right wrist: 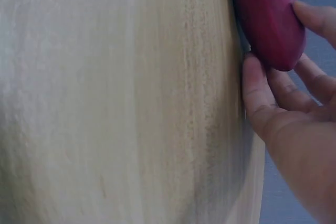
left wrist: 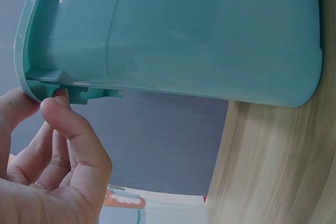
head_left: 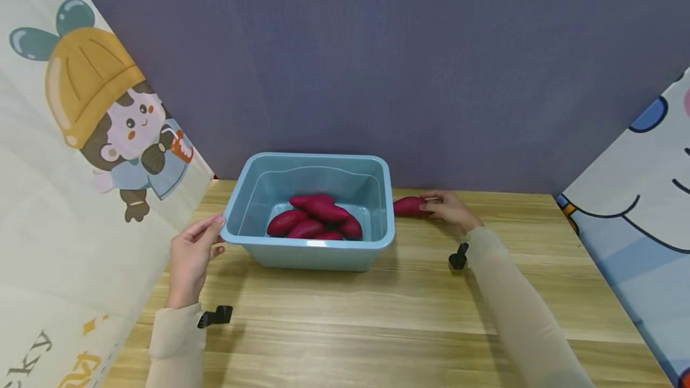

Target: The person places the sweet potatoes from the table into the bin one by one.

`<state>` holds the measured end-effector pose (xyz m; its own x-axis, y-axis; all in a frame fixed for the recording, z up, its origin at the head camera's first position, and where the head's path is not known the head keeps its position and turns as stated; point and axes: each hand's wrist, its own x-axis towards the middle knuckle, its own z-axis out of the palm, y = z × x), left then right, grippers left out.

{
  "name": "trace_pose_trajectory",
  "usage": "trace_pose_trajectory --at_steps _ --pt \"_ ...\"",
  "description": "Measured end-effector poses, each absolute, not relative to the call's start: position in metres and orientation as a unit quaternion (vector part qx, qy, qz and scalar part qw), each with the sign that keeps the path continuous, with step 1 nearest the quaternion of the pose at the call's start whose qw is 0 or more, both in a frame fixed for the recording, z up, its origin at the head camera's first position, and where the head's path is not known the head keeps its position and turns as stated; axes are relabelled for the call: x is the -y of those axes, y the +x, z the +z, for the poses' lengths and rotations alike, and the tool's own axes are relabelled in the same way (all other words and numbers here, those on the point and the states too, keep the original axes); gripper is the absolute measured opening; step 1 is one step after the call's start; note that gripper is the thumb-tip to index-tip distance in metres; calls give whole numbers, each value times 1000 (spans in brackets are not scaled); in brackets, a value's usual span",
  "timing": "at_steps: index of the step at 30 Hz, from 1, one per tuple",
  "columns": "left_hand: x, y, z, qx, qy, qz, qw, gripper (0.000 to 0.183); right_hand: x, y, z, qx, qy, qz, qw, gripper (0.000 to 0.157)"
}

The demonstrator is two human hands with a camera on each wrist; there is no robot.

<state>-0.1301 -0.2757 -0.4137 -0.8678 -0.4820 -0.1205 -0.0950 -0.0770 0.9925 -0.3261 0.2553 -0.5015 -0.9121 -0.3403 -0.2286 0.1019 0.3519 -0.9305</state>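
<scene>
A light blue plastic basin (head_left: 315, 256) stands on the wooden table with several purple-red sweet potatoes (head_left: 326, 211) piled on its floor. At its left end my left hand (head_left: 190, 256) pinches the rim between thumb and fingers; the left wrist view shows the thumb (left wrist: 71, 121) at the rim's underside. To the basin's right, close to its wall, lies another sweet potato (head_left: 408, 206), its left end partly hidden by the rim. My right hand (head_left: 450, 209) grips that sweet potato by its right end. In the right wrist view the fingers surround the tip of the sweet potato (right wrist: 270, 19).
A dark grey-blue panel (head_left: 377, 64) rises behind the table (head_left: 323, 328). Printed cloth walls (head_left: 64, 226) with cartoon figures border both sides. A black wrist mount (head_left: 215, 316) sits on the left sleeve, another mount (head_left: 458, 256) on the right.
</scene>
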Motion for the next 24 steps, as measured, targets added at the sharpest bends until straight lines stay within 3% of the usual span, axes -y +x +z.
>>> trace_pose_trajectory --at_steps 10,24 --pt "276 -131 -415 662 215 -706 130 38 -262 -313 -490 -778 -72 -604 157 58" --pt "276 -131 -415 663 211 -706 134 37 -255 -290 -421 -801 -93 -590 40 53"
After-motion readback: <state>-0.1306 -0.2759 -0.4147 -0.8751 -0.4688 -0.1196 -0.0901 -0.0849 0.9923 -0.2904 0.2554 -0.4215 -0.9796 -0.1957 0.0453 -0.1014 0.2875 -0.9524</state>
